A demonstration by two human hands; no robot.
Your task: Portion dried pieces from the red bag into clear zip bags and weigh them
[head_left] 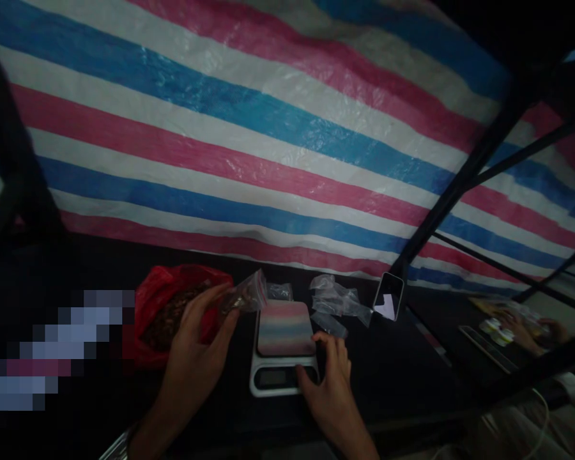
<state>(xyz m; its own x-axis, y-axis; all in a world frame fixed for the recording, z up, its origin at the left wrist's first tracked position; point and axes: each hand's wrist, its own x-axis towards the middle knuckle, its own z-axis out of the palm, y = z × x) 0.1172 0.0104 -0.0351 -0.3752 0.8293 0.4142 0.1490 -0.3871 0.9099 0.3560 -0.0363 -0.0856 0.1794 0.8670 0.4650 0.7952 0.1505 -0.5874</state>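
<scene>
Two bare hands work around a flat, square-topped white plastic scale (pixel 283 350) on the black counter (pixel 388 377). The left hand (pixel 201 338) pinches a small clear plastic zip bag (pixel 249 295) with a reddish line near its mouth between thumb and fingers; something brownish sits in its lower part, too dim to make out. The bag is held up at the upper left corner of the scale, and whether it touches the scale's edge I cannot tell. The right hand (pixel 333 390) grips nothing: its fingers are spread, the index by the right rim of the shiny platform (pixel 285 327), the thumb on the front panel beside the dark display (pixel 272 377), where no digits can be read.

My reading is that the step in hand is readying the scale, likely a button press, while the portion waits alongside. From here the next move seems to call for a reading on the display, the right fingers clear of the platform, and the zip bag kept upright so that nothing spills.

Just left, partly behind the left hand, stands a crumpled red plastic bag (pixel 160 276) of small brown pieces (pixel 172 314). Beyond the scale's right side lie loose, crinkled clear plastic bags (pixel 334 298), with a pale-rimmed phone-like slab (pixel 389 291) near them.
</scene>
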